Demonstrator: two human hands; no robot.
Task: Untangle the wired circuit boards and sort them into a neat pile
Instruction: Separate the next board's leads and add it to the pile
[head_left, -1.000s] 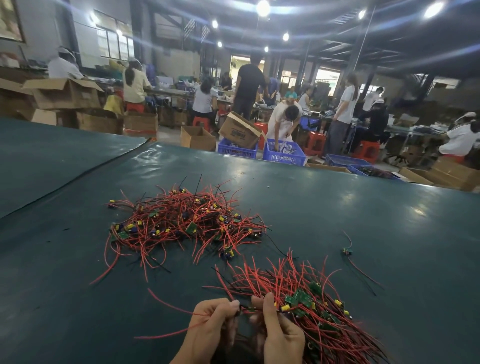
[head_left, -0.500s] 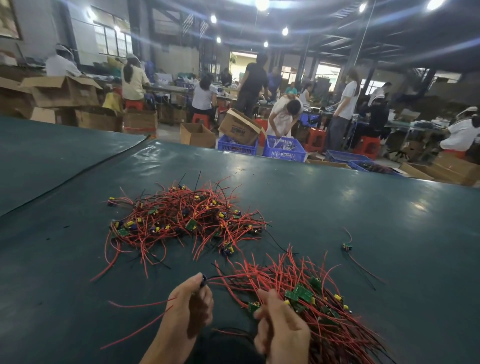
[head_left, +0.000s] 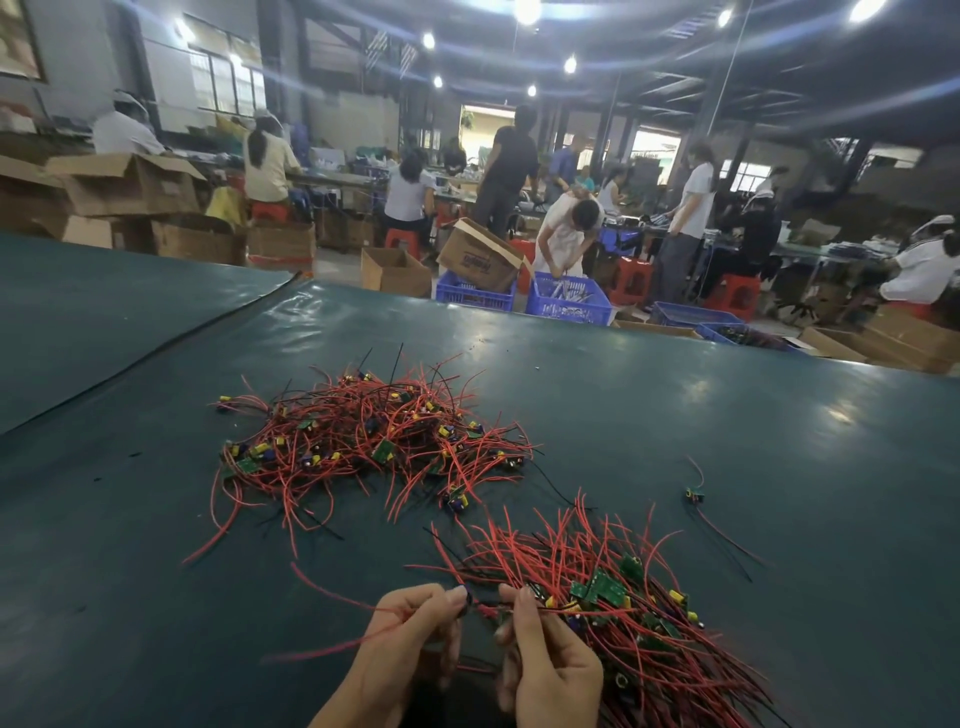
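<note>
Nearest, two hands are shown: the left hand (head_left: 410, 631) and the right hand (head_left: 545, 660) are each pinched on red wires (head_left: 485, 608) stretched between them, just beside one combed pile of wired circuit boards (head_left: 623, 597) at the right. Farther out on the dark green tabletop (head_left: 727, 415), one tangled heap (head_left: 374, 436) is spread at centre and one stray board (head_left: 695, 494) is laid well apart to the right. Beyond the edge, a lamp-lit workshop is filled with blue crates (head_left: 569, 304), cardboard boxes (head_left: 395, 270) and workers (head_left: 506, 161).
</note>
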